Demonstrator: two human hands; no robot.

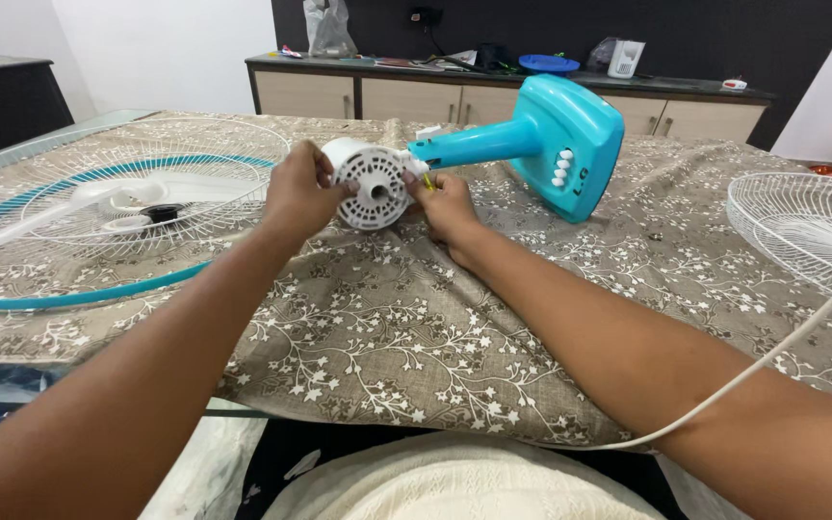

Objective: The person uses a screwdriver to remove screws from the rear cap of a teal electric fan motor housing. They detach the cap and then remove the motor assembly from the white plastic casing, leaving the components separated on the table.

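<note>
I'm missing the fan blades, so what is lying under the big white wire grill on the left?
Under the round white wire fan grill, white fan blades with a black centre hub show through the wires. The floral brown tablecloth hides the table itself.

Single head-worn camera, angled down and forward over the cloth-covered table (387, 327). Close range. Far cabinet (493, 96) fills the background.

A white, round fan motor housing (375, 183) — its perforated back cover facing the camera — lies on its side just above frame centre, joined to a turquoise fan stand (541, 144) angling toward the upper right, white buttons on its base.
</note>
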